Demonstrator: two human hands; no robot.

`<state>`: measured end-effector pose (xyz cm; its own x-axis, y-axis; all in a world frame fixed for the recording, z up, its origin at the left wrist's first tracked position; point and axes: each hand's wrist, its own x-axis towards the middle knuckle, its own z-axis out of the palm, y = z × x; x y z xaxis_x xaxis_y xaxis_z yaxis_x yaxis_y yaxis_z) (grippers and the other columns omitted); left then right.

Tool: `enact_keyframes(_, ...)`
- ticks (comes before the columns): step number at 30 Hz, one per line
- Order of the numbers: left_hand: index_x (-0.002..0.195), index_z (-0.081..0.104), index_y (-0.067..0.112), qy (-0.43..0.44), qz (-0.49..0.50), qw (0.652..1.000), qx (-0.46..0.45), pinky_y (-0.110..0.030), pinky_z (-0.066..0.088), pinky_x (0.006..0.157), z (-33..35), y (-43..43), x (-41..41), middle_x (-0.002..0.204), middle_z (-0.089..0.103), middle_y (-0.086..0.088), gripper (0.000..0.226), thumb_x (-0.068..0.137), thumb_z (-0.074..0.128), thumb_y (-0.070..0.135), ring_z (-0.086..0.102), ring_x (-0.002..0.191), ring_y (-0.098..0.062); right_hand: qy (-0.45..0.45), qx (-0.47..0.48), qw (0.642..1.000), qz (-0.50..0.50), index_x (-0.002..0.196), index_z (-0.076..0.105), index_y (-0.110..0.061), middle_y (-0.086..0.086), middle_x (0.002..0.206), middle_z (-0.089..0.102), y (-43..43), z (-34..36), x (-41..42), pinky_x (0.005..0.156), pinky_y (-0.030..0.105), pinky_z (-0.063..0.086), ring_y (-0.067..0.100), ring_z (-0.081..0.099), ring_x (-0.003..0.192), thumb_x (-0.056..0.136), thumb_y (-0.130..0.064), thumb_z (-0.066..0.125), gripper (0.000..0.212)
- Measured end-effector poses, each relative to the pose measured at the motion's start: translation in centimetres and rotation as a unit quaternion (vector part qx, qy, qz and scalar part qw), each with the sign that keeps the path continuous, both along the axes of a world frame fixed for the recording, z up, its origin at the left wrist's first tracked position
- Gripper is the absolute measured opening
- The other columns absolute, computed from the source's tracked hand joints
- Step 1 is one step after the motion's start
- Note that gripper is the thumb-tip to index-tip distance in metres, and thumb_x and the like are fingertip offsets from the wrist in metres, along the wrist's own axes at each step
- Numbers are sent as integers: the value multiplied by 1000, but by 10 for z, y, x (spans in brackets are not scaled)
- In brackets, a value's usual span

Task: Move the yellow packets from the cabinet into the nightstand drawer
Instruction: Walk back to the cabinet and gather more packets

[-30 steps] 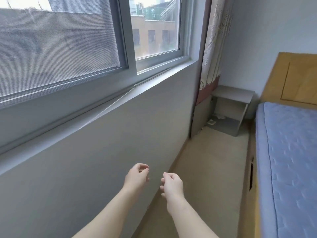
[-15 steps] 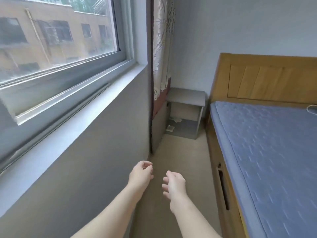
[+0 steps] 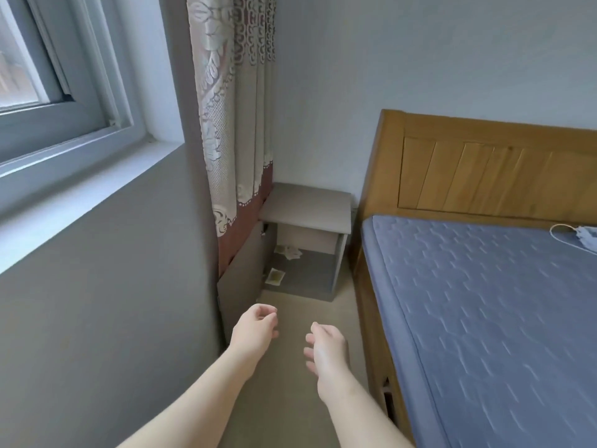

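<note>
Curling loosely, the fingers (image 3: 265, 313) of the left hand (image 3: 255, 329) hold nothing. Right hand (image 3: 327, 349) is the same: fingers slack, a little apart, empty. Both hover low over the floor (image 3: 284, 415), well apart from the nightstand (image 3: 307, 205) in the corner between curtain (image 3: 232, 124) and bed (image 3: 484, 302).

Lower cabinet stands open, door (image 3: 239, 273) angled out along the wall side. Yellow packet (image 3: 275, 275) lies flat on the cabinet floor near the front left, just beside the door. It's small and rectangular, with a pale border and a yellow-green middle. Behind it sits a paler crumpled heap (image 3: 289, 252), white with hints of yellow. Too small to tell how many, or whether all are packets.

Handling guess: thin sachets, light, soft, crinkly film, probably slick. The flat one offers no edge from above, so slide it to raise a corner, then pinch that edge between thumb and forefinger. Crush risk looks low, so a light pinch should do.

Pale panel under the top may be the drawer front; can't confirm.
</note>
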<state>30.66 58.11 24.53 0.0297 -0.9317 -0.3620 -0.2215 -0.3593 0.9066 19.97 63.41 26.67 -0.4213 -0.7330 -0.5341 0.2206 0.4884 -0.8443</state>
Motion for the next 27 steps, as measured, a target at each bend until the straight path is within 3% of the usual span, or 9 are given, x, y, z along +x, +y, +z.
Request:
enact_keyframes(6,90,57,26,-14,7,1000,3,-26,44,68,-8,-138,-36,93,64,3,15,93,45,17,65,83,-15,-3,21,1000,9,87,52,-20,5,96,60,-134,-15,-41,93,41,48,29,58,108,97,-20,44,13)
enact_keyframes(9,95,58,23,-23,-3,1000,3,-27,45,70,-17,-211,-52,89,64,2,14,94,46,17,65,87,-18,3,25,1000,8,90,52,-18,10,111,62,-205,-24,-54,95,43,47,30,57,109,98,-19,44,11)
enact_keyframes(16,101,58,22,-31,-32,999,2,-24,46,65,-31,-405,-83,97,63,0,15,96,45,17,61,76,-11,14,20,1000,-5,102,53,-18,2,98,59,-398,-43,-82,84,34,51,18,58,86,98,-23,46,9)
enact_keyframes(21,104,58,18,-48,-42,998,29,-24,45,64,-46,-507,-107,90,61,0,16,96,44,16,59,75,-15,-6,39,999,-11,96,52,-16,9,101,61,-494,-54,-108,93,41,48,29,59,105,98,-19,45,8)
enact_keyframes(27,97,57,22,-45,-11,996,72,-24,42,60,-87,-593,-140,84,60,4,15,96,44,16,58,71,-14,-38,79,996,25,98,51,-11,15,115,59,-587,-94,-143,95,40,45,32,58,107,98,-16,44,9)
